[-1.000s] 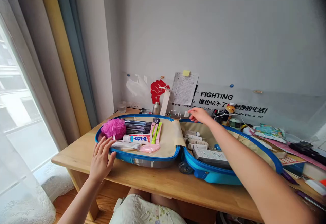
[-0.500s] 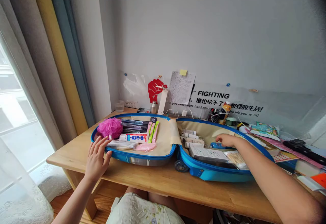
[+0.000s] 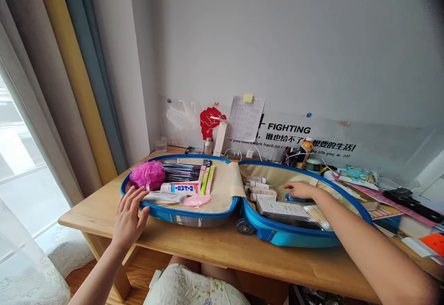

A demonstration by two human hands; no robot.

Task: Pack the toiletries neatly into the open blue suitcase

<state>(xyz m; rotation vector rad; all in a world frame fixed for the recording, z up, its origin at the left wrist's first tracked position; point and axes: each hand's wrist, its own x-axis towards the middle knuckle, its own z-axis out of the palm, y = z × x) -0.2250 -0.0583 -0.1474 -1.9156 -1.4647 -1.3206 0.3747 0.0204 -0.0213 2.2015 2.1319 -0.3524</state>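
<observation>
A small blue suitcase lies open on a wooden desk. Its left half holds a pink bath puff, a white toothpaste tube, pink and green sticks and dark packets. The right half holds white tubes, a flat grey box and cotton swabs. My left hand rests open against the left rim. My right hand lies inside the right half, fingers flat over a blue object beside the tubes.
Clutter fills the desk's right end: a snack packet, papers, a black device, cups and bottles along the wall. A poster, a paper sheet and a red fist cutout hang behind. Curtains stand at the left.
My right hand pulled back from the wall behind the case and came down into the right half, then slid slightly left. The left hand stayed at the rim.
</observation>
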